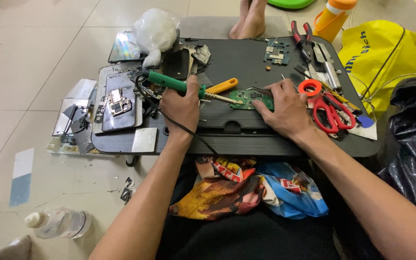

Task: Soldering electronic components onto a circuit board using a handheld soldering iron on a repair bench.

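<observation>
The soldering iron (188, 89) has a green grip with a darker collar, a thin metal shaft and a black cord that trails off the grip toward 6 o'clock, over the front edge of the dark worktop (246, 62). The left hand (180, 107) holds it, the fingers wrapped tight round the green grip, the tool lying nearly level with its tip pointing to 3 o'clock. That tip reaches the small green circuit board (246, 99), which lies flat near the middle of the worktop, studded with tiny parts and a darker patch at its centre. The right hand (285, 108) rests at 3 o'clock of the board, its fingers spread apart and pressed down on the board's right edge, gripping nothing. A yellow-handled screwdriver (222, 86) lies just beyond the iron's shaft at 12 o'clock. At 3 o'clock of the right hand are red scissors (331, 113) and an orange roll of tape (310, 87), with pliers (302, 36) farther off at 1 o'clock. At 9 o'clock of the left hand lies an opened phone (116, 102) showing its inner parts, and a second small circuit board (276, 52) sits well apart at 12 o'clock.
</observation>
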